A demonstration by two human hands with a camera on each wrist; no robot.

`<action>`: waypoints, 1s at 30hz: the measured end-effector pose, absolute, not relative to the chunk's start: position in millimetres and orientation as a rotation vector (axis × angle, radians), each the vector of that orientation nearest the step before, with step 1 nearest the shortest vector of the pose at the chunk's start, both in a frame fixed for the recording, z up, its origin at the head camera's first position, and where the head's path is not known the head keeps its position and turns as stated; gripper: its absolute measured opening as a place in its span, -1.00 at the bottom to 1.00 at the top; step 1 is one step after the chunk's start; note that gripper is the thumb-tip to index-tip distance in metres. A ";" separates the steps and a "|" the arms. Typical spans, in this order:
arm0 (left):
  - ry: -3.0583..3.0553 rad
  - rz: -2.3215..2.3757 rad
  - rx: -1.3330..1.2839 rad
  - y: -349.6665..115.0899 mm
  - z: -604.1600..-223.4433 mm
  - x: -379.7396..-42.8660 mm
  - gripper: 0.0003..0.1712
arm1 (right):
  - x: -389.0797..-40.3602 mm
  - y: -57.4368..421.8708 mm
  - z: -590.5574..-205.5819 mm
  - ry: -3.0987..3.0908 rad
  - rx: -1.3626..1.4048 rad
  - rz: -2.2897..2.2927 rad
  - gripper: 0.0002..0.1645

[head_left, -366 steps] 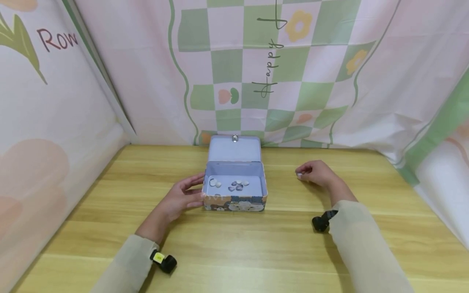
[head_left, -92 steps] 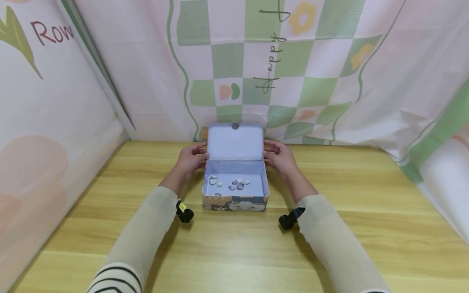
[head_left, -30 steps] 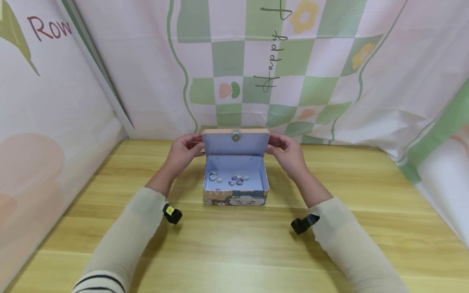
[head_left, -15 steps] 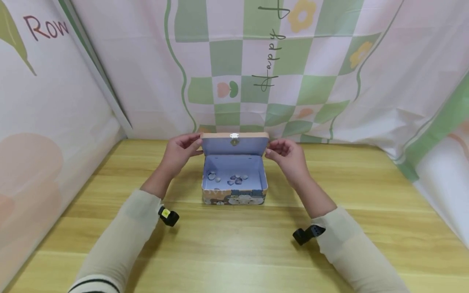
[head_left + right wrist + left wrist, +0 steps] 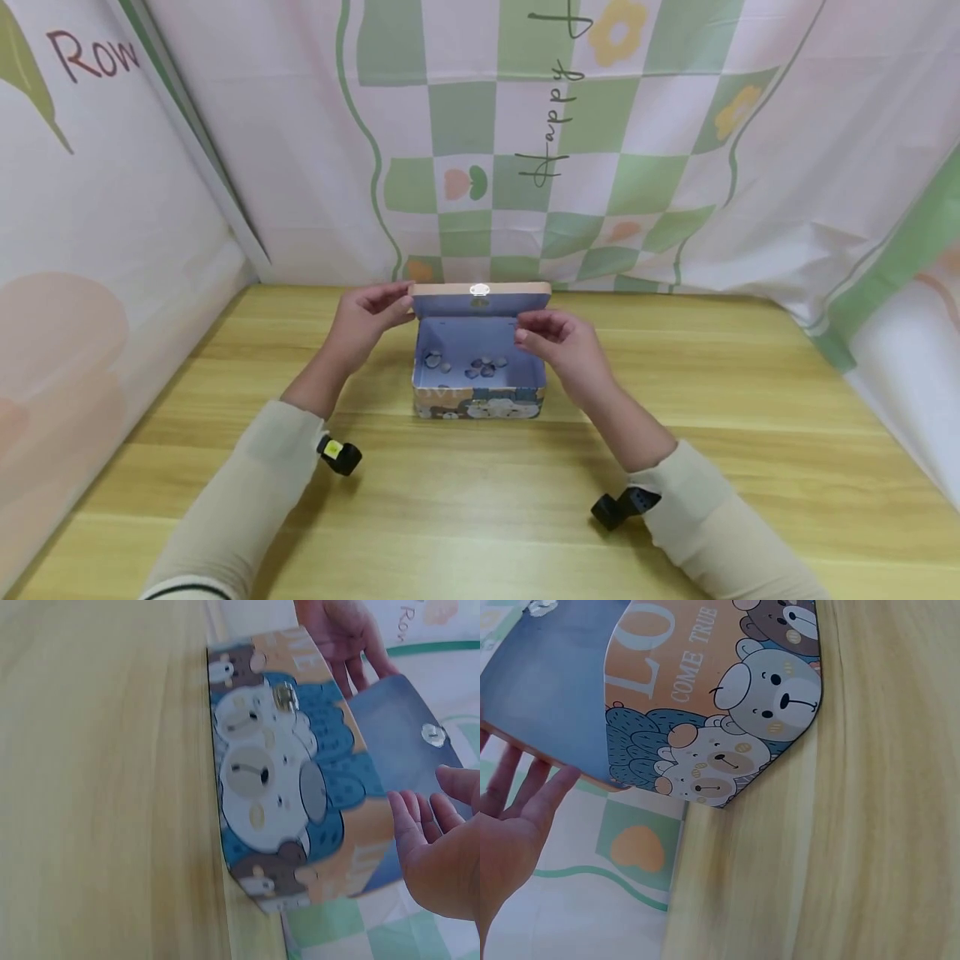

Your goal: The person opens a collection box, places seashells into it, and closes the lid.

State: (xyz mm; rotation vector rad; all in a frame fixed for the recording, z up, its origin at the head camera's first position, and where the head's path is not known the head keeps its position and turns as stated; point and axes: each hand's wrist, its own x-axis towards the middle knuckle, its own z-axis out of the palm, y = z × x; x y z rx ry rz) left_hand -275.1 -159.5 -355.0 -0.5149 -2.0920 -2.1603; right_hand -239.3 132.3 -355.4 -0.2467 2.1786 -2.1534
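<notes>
A printed tin box (image 5: 480,405) with bear drawings stands on the table, its hinged lid (image 5: 450,305) raised and tilted forward. Several small seashells (image 5: 486,367) lie on the pale blue bottom. My left hand (image 5: 356,323) is at the lid's left edge; in the left wrist view its fingers (image 5: 543,796) are stretched out and touch the rim. Away from the lid, my right hand (image 5: 576,354) hovers over the box's right side with loosely bent fingers, holding nothing. The right wrist view shows a metal clasp (image 5: 433,735) on the lid.
The wooden table (image 5: 450,517) extends around the box on all sides. Behind it hangs a checked green-and-white curtain (image 5: 465,121), close to the lid. Another printed cloth (image 5: 90,208) stands along the left. Each wrist wears a small black camera (image 5: 617,508).
Earlier my right hand pinched a small pale thing beside the box. Both hands then went to the lid, which has tipped forward; my right hand has left it and moved inward over the box.
</notes>
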 end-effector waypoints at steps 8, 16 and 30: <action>-2.151 -2.144 -0.524 -163.7 -358.8 -268.1 -0.57 | -232.6 109.8 -357.9 2.160 -0.299 -2.153 -0.56; -2.225 -2.049 -0.502 -165.1 -361.6 -258.6 -0.57 | -225.7 91.1 -358.3 2.107 -0.269 -2.189 -0.59; -2.279 -2.005 -0.626 -168.0 -368.8 -249.8 -0.61 | -210.7 85.4 -357.8 2.125 -0.036 -2.149 -0.80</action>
